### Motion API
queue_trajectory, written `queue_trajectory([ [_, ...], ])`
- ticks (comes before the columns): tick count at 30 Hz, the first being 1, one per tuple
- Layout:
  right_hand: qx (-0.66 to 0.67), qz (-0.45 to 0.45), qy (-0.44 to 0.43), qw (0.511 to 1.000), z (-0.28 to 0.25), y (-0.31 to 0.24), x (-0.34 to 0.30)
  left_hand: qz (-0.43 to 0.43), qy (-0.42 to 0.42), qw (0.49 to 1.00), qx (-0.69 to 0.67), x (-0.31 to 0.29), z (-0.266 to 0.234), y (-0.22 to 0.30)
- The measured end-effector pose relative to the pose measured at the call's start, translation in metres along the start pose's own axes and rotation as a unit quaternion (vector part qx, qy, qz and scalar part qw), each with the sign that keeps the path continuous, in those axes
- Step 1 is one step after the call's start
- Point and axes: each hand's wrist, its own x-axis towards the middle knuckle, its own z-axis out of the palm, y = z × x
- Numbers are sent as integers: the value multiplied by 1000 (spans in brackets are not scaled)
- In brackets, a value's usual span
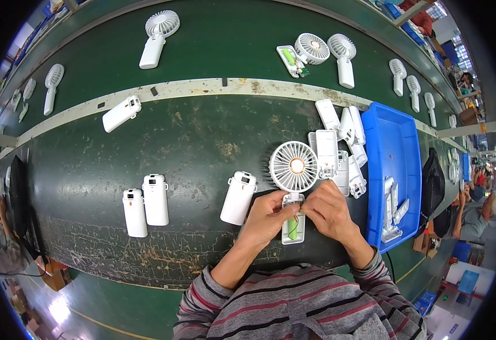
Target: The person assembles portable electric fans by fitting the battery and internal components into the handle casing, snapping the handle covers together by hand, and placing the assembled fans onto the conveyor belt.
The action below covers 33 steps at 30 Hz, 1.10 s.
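Observation:
A white handheld fan [294, 166] lies in front of me, its round grille away from me and its handle toward me. The handle is uncovered, showing a green battery [292, 228] and thin wires inside. My left hand [269, 220] grips the handle's left side, thumb over its upper part. From the right, my right hand [328, 211] pinches at the same upper part; whatever its fingertips hold is hidden. Just beyond it lie several white handle shells [326, 152], some with their hollow side up. Left of my left hand rests a closed white handle casing [239, 198].
A blue bin [376, 175] with several white parts stands at the right. More white casings [156, 199] lie to the left, and another white casing [122, 114] lies farther back. Beyond a pale rail [191, 86], a green belt [225, 39] carries several fans, one of them opened.

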Motion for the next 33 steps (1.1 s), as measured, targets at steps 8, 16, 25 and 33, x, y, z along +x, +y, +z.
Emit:
queue_trajectory([
  [8, 7, 22, -15, 1000, -4, -1, 2, 24, 16, 999, 27, 1, 3, 0],
  [16, 59, 91, 11, 994, 0, -1, -6, -54, 44, 994, -90, 1, 2, 8],
  [25, -24, 5, -40, 999, -12, -11, 13, -57, 58, 993, -81, -1, 0, 7],
  [33, -47, -16, -52, 997, -11, -14, 16, -40, -2, 999, -35, -2, -4, 10],
])
